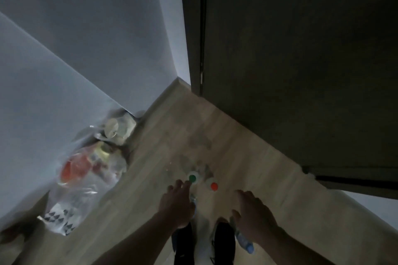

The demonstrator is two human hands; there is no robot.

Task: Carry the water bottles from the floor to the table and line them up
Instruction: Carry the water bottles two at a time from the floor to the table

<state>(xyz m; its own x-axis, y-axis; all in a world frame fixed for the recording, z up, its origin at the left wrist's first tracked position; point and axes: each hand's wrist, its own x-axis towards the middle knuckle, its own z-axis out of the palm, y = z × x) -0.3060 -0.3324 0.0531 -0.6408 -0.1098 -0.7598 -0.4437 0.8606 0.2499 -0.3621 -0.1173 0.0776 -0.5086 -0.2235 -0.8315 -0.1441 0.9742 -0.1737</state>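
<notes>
Both bare forearms reach forward and down, side by side and apart. The left hand (177,205) is palm-down with its fingers stretched out and slightly spread. The right hand (253,214) is also palm-down, fingers relaxed and lightly bent, holding nothing. Two dark-shod feet (224,241) stand below.

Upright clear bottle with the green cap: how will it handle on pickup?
The green-capped clear plastic bottle stands upright on smooth wooden floor, so a sideways nudge probably tips it. Cap on, likely no spill. Fill level unreadable, so weight is uncertain.
</notes>
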